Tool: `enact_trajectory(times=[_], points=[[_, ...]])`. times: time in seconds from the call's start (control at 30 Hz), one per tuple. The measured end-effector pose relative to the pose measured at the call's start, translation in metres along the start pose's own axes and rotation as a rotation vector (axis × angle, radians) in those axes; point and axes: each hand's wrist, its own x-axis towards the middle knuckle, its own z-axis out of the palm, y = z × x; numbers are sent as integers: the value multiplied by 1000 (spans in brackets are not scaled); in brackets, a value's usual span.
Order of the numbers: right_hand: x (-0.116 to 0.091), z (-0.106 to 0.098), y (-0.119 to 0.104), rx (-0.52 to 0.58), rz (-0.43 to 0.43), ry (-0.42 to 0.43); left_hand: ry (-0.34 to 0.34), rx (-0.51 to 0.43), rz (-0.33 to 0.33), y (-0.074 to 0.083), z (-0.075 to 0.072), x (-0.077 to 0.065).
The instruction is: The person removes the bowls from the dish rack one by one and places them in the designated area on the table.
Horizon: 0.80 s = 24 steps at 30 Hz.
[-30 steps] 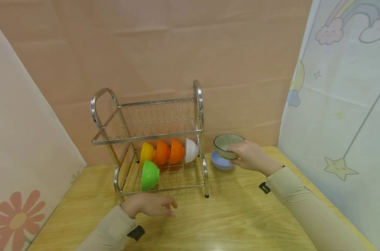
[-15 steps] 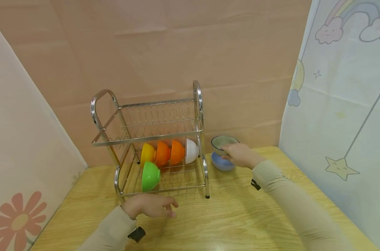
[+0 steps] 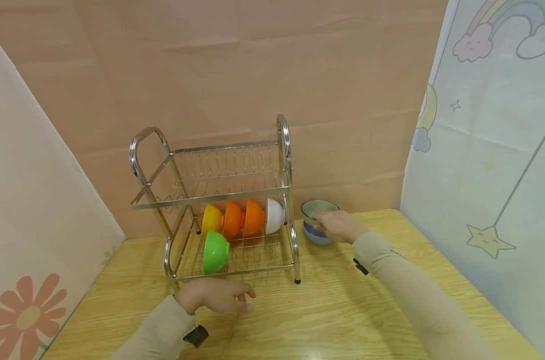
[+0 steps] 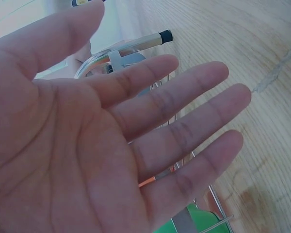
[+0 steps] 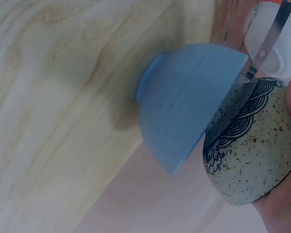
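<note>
At the right of the dish rack, my right hand (image 3: pixel 342 226) grips the rim of a speckled stoneware bowl (image 5: pixel 252 150) with a dark blue wave pattern. Its thumb and fingers show only at the right edge of the right wrist view. A pale blue bowl (image 5: pixel 191 97) stands upright on the table, and the lower part of the speckled bowl sits inside its mouth, slightly tilted. My left hand (image 3: pixel 216 295) hovers before the front of the rack, holding nothing. In the left wrist view its palm (image 4: pixel 77 150) faces the camera with fingers extended.
A two-tier metal dish rack (image 3: pixel 285 145) stands on the wooden table (image 3: pixel 326 310). On its lower tier, a yellow bowl (image 3: pixel 212 220), two orange bowls (image 3: pixel 254 218) and a white bowl (image 3: pixel 274 216) line the back. A green bowl (image 3: pixel 215 252) is in front.
My right hand has brought the speckled bowl left and down, from above the blue bowl into its mouth. The left hand has stayed in place.
</note>
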Motion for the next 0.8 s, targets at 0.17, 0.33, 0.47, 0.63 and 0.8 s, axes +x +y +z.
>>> enact_trajectory(times=[0.17, 0.33, 0.47, 0.63, 0.8], points=[[2, 8, 2, -15, 2, -34, 5, -5, -14, 0, 1, 0], [2, 13, 2, -34, 9, -39, 4, -2, -21, -1, 1, 0], [2, 17, 2, -58, 14, -47, 2, 2, -15, -2, 1, 1], [1, 20, 2, -59, 27, -60, 2, -12, -25, 0, 2, 2], [0, 21, 1, -42, 21, -66, 3, -15, -36, 2, 2, 1]])
